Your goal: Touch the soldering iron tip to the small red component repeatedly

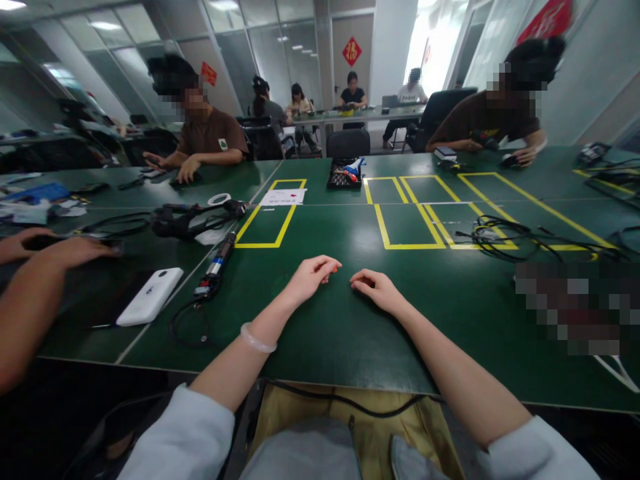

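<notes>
My left hand [311, 277] is closed in a pinch just above the green table [320, 340]. A small orange-red piece [335, 269] shows at its fingertips, too small for me to tell its kind. To the right, a short gap away, my right hand [379, 288] is curled with its thumb close to the index finger. Its palm is turned away, so anything inside is hidden. The two hands do not touch each other.
Ahead stands a black basket [345, 175] with blue, white and red items. A paper sheet [283, 197] lies by yellow tape outlines. At left are a black-and-silver device [215, 267] and a white power bank [150, 297]; cables [493, 233] lie at right. Other people sit around.
</notes>
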Demonstrator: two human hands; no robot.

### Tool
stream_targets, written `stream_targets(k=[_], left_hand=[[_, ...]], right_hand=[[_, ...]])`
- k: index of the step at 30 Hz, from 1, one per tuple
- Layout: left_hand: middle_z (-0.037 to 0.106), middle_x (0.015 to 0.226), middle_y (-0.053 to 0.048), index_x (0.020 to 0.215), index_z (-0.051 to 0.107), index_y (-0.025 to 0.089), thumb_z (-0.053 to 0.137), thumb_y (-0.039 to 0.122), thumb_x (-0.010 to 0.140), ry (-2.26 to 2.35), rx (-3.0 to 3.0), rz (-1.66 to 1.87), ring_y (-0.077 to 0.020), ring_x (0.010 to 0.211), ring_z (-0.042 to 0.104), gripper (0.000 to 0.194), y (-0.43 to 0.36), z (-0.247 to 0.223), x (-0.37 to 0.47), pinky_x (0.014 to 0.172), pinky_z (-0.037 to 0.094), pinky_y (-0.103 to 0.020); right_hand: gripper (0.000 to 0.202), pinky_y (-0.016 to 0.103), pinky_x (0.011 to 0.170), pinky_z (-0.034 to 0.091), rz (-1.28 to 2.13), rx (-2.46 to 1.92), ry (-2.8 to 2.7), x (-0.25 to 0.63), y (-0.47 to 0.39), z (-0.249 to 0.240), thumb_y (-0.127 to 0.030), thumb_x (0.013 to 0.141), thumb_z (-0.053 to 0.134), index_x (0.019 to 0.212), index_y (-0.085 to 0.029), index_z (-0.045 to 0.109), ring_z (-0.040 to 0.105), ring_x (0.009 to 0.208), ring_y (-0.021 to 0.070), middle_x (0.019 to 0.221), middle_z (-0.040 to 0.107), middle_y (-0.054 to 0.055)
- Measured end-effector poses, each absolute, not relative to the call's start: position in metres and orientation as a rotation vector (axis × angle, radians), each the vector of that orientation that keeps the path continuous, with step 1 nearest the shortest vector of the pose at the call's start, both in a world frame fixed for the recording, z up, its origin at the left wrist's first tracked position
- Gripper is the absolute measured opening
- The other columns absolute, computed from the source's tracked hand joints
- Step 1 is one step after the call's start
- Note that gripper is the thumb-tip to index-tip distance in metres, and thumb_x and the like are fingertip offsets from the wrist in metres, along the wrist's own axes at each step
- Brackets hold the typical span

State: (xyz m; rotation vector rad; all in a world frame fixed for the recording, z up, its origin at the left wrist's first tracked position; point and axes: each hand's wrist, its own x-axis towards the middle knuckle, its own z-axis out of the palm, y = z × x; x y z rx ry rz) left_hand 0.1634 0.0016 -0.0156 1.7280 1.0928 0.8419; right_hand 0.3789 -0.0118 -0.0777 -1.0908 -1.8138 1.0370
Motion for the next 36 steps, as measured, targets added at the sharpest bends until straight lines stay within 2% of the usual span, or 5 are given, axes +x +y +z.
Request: stream_targets(k=[4, 7, 14, 28, 36], left_hand=[[0.055, 0.067, 0.002, 0.105, 0.058, 0.014, 0.060, 0.048, 0.080, 0.992, 1.555, 0.787, -0.0074, 0.057, 0.047, 0.042, 0.004, -0.041, 0.193, 0.056, 0.038, -0.022], [0.050, 0.058, 0.006, 0.106, 0.055, 0.013, 0.062, 0.049, 0.079, 0.967, 1.512, 0.750, -0.0077, 0.055, 0.046, 0.045, 0.001, -0.054, 0.198, 0.055, 0.036, -0.021], [0.057, 0.069, 0.001, 0.087, 0.053, 0.014, 0.063, 0.049, 0.078, 0.937, 1.371, 0.788, -0.0086, 0.063, 0.054, 0.037, 0.000, -0.063, 0.194, 0.066, 0.044, -0.025], [0.058, 0.085, 0.000, 0.089, 0.053, 0.015, 0.065, 0.021, 0.073, 0.935, 1.605, 0.826, -0.0082, 0.071, 0.056, 0.021, 0.003, -0.071, 0.187, 0.063, 0.045, -0.021], [0.062, 0.087, -0.002, 0.091, 0.054, 0.015, 0.066, 0.023, 0.072, 0.949, 1.605, 0.800, -0.0100, 0.074, 0.059, 0.023, 0.003, -0.070, 0.186, 0.067, 0.046, -0.023]], right_hand=[[0.026, 0.030, 0.074, 0.050, 1.219, -0.955, -1.673, 0.377, -0.011, -0.078, -0.036, 0.084, 0.058, 0.102, -0.017, 0.061, 0.065, 0.078, 0.0162, 0.086, 0.070, 0.004], [0.025, 0.029, 0.071, 0.050, 1.284, -0.909, -1.674, 0.374, -0.012, -0.077, -0.038, 0.082, 0.063, 0.097, -0.018, 0.059, 0.065, 0.076, 0.0158, 0.086, 0.070, 0.004], [0.024, 0.026, 0.064, 0.047, 1.148, -0.974, -1.696, 0.373, -0.012, -0.080, -0.036, 0.079, 0.064, 0.092, -0.019, 0.055, 0.057, 0.068, 0.0124, 0.081, 0.063, 0.002], [0.021, 0.027, 0.068, 0.047, 1.006, -1.041, -1.726, 0.375, -0.011, -0.081, -0.029, 0.078, 0.064, 0.093, -0.018, 0.057, 0.057, 0.070, 0.0132, 0.082, 0.063, 0.002], [0.016, 0.028, 0.071, 0.046, 0.948, -1.076, -1.789, 0.377, -0.012, -0.080, -0.025, 0.077, 0.062, 0.091, -0.017, 0.063, 0.058, 0.073, 0.0141, 0.082, 0.066, 0.002]])
